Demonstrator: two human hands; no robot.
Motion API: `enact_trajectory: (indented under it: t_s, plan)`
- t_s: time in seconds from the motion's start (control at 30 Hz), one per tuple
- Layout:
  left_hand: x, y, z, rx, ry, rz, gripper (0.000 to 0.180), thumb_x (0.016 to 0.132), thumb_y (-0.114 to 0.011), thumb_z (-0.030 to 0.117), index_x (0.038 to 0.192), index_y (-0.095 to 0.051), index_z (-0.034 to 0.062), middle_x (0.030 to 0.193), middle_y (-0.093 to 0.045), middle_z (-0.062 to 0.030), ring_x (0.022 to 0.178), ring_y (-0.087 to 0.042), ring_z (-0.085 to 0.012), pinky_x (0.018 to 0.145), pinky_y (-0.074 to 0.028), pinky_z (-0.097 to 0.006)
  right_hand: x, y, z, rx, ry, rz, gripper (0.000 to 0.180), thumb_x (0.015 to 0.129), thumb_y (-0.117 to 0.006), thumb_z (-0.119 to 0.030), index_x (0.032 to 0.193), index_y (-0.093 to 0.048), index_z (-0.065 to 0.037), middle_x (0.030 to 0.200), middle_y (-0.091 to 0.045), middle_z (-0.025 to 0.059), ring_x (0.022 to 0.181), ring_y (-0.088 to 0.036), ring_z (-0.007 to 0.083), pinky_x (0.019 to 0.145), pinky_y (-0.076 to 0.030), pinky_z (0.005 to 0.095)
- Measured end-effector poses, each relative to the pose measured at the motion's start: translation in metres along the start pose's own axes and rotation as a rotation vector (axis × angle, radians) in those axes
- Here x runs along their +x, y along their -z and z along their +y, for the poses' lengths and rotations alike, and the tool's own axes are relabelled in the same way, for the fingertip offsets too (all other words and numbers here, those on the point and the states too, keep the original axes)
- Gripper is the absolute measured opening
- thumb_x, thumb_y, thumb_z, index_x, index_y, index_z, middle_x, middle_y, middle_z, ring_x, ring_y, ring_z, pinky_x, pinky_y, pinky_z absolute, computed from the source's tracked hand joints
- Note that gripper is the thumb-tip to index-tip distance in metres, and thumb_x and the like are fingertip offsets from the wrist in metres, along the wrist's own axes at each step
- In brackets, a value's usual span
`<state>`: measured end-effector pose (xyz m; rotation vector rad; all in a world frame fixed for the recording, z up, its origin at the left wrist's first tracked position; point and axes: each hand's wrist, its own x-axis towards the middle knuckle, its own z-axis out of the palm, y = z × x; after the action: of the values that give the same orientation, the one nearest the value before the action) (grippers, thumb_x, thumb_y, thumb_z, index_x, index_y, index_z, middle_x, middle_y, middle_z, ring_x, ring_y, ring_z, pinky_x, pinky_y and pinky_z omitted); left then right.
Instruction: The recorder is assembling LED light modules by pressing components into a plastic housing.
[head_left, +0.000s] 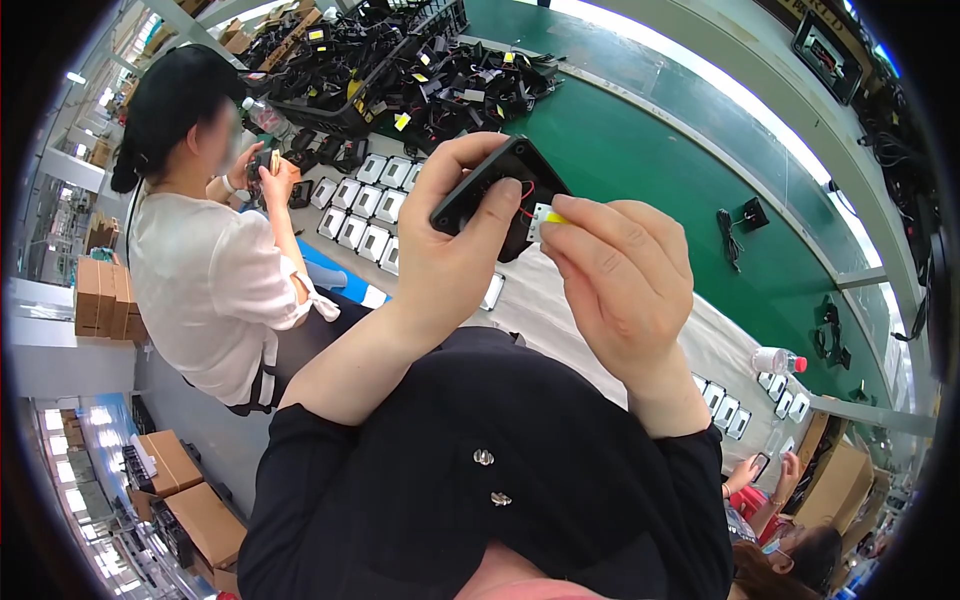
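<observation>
Hands clamped: left hand on black housing, right hand on small white plate, red wire between

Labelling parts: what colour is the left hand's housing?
The housing is black, clearest in head view.

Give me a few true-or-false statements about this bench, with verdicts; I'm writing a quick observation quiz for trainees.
1. The left hand holds a black housing. True.
2. The right hand is empty. False: it pinches a small white piece with yellow on it.
3. A red wire shows beside the left thumb. True.
4. The co-worker at picture left wears a black top. False: the top is white.
5. The bottle at picture right has a red cap. True.
</observation>
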<state>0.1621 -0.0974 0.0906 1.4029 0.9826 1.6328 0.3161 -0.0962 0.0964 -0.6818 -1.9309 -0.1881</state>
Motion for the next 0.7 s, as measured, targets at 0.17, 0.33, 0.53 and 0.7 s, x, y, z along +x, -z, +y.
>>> enact_trajectory:
  t_s: [0.17,0.33,0.53,0.7]
  plan:
    - [-0.001,-0.002,0.005,0.041,0.062,-0.006,0.025,0.088,-0.052,0.003,0.113,-0.052,0.0020,0.091,-0.057,-0.0020,0.078,-0.052,-0.0048,0.066,-0.044,-0.019,0.002,-0.008,0.003,0.040,0.041,0.013,0.030,0.057,-0.068,-0.001,0.087,-0.065,-0.002,0.093,-0.063,0.0078,0.078,-0.058,0.0229,0.067,-0.046,0.0310]
    - [-0.006,0.006,0.011,-0.386,0.244,-0.189,0.042,0.087,-0.043,0.006,0.127,-0.040,-0.0010,0.114,-0.052,-0.0070,0.103,-0.048,-0.0095,0.091,-0.039,-0.026,0.006,-0.009,0.006,0.059,0.046,0.056,0.030,0.058,-0.071,-0.002,0.088,-0.066,-0.001,0.093,-0.063,0.0087,0.076,-0.057,0.0234,0.065,-0.046,0.0307]
    - [-0.007,0.004,0.014,-0.392,0.183,-0.277,0.054,0.084,-0.043,0.010,0.135,-0.029,-0.0036,0.128,-0.042,-0.0104,0.116,-0.041,-0.0151,0.099,-0.031,-0.028,0.010,-0.014,0.009,0.087,0.050,0.126,0.032,0.055,-0.070,-0.003,0.087,-0.066,-0.001,0.092,-0.064,0.0091,0.075,-0.057,0.0234,0.063,-0.046,0.0299]
    - [-0.009,0.003,0.015,-0.313,0.169,-0.284,0.054,0.085,-0.042,0.012,0.135,-0.029,-0.0043,0.127,-0.040,-0.0114,0.117,-0.039,-0.0170,0.099,-0.030,-0.029,0.010,-0.017,0.009,0.112,0.059,0.120,0.034,0.053,-0.069,-0.003,0.086,-0.067,-0.001,0.092,-0.063,0.0087,0.075,-0.057,0.0229,0.063,-0.046,0.0293]
